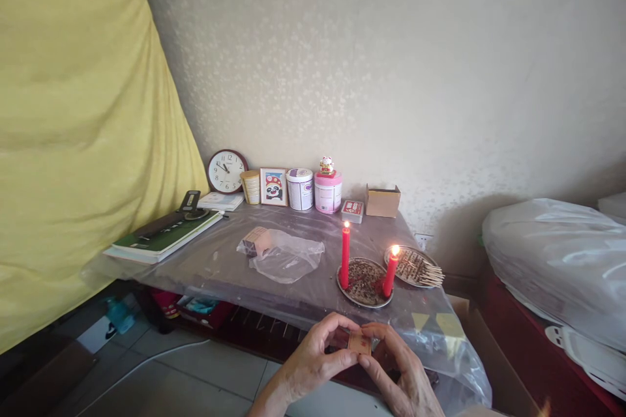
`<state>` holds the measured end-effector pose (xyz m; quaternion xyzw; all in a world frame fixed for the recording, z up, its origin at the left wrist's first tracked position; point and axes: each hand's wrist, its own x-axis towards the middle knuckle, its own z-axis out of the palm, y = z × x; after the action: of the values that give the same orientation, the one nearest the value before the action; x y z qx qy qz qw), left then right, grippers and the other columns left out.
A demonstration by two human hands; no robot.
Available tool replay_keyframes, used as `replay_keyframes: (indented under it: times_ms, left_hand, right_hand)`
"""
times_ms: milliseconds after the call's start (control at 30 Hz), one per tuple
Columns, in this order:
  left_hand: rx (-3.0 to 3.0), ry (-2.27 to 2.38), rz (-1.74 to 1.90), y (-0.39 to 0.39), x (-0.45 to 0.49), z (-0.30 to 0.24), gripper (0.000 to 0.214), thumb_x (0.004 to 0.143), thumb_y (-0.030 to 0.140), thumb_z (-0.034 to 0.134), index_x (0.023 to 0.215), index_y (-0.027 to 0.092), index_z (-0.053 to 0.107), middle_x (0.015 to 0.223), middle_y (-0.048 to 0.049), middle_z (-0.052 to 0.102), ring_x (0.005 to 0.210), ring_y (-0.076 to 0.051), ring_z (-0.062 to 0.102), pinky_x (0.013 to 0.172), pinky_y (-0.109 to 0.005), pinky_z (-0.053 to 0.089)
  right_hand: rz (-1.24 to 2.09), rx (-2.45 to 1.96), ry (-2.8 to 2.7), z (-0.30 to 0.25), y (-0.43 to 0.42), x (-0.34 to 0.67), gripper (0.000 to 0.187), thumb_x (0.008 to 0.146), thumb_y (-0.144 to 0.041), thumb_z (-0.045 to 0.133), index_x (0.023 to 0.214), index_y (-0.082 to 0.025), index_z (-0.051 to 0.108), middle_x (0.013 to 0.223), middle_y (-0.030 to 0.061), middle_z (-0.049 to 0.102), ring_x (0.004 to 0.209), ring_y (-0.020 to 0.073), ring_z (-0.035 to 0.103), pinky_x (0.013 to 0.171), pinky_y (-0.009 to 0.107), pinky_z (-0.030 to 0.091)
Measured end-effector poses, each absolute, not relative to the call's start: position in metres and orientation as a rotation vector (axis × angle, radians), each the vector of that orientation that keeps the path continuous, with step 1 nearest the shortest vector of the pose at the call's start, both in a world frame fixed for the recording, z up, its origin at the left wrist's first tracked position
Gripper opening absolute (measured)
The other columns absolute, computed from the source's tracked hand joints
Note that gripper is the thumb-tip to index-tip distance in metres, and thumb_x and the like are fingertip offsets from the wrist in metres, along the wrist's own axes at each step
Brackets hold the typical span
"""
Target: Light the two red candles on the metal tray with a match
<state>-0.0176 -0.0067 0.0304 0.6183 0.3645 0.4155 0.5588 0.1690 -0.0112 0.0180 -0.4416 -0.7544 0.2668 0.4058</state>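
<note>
Both my hands meet at the bottom centre, in front of the table edge. My left hand (pixel 317 355) and my right hand (pixel 398 371) pinch a small tan matchbox (pixel 359 342) between their fingertips. Just beyond them a round metal plate (pixel 364 283) carries two lit red candles, one upright (pixel 345 257) and one leaning (pixel 390 273). A second metal plate (pixel 408 265) behind holds several thin wooden sticks (pixel 430 273).
The table (pixel 220 267) is covered in clear plastic. On it lie a crumpled plastic bag with a small box (pixel 281 251), a stack of books (pixel 163 238), a clock (pixel 226 171), jars, a picture, a card box and a cardboard box (pixel 382 201). A yellow cloth (pixel 73 143) hangs left; bagged furniture (pixel 552 260) stands right.
</note>
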Motion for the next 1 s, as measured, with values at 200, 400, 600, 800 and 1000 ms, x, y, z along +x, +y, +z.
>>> replay_keyframes:
  times_ms: [200,400,600,800,1000]
  left_hand:
    - [1.44,0.859,0.969,-0.007,-0.018,0.032,0.029,0.074,0.023,0.066,0.102,0.019,0.061,0.098,-0.0038,0.066,0.091,-0.019,0.06,0.081,-0.031,0.045]
    - [1.441,0.853,0.955,-0.008,-0.018,0.027,0.029,0.076,0.025,0.065,0.104,0.02,0.06,0.098,-0.0045,0.068,0.095,-0.021,0.06,0.084,-0.032,0.044]
    - [1.415,0.813,0.931,-0.008,-0.017,0.026,0.028,0.078,0.03,0.065,0.104,0.019,0.059,0.102,-0.0066,0.068,0.1,-0.023,0.06,0.09,-0.035,0.043]
    - [1.347,0.719,0.906,-0.01,-0.015,0.025,0.027,0.08,0.031,0.063,0.105,0.02,0.057,0.106,-0.008,0.066,0.102,-0.025,0.059,0.088,-0.038,0.045]
    - [1.359,0.688,0.913,-0.004,-0.012,0.008,0.032,0.075,0.041,0.066,0.101,0.023,0.061,0.105,-0.0067,0.062,0.096,-0.025,0.061,0.086,-0.037,0.046]
  right_hand:
    - [0.678,-1.109,-1.918,0.018,-0.011,0.17,0.025,0.084,-0.043,0.057,0.102,-0.025,0.061,0.094,0.0015,0.067,0.063,0.0135,0.062,0.06,0.022,0.052]
    - [0.71,-1.11,-1.911,0.018,-0.011,0.169,0.025,0.085,-0.042,0.056,0.103,-0.024,0.059,0.098,0.0029,0.066,0.071,0.015,0.062,0.065,0.023,0.051]
    - [0.751,-1.127,-1.902,0.02,-0.015,0.169,0.026,0.085,-0.043,0.056,0.103,-0.024,0.057,0.098,0.0025,0.064,0.073,0.0143,0.06,0.066,0.023,0.049]
    - [0.756,-1.056,-1.905,0.022,-0.017,0.173,0.024,0.084,-0.041,0.058,0.101,-0.024,0.058,0.101,0.0036,0.062,0.078,0.0146,0.061,0.069,0.022,0.049]
    - [0.781,-1.032,-1.899,0.012,-0.015,0.175,0.035,0.082,-0.053,0.057,0.103,-0.026,0.06,0.099,0.0038,0.064,0.069,0.0133,0.061,0.059,0.02,0.049]
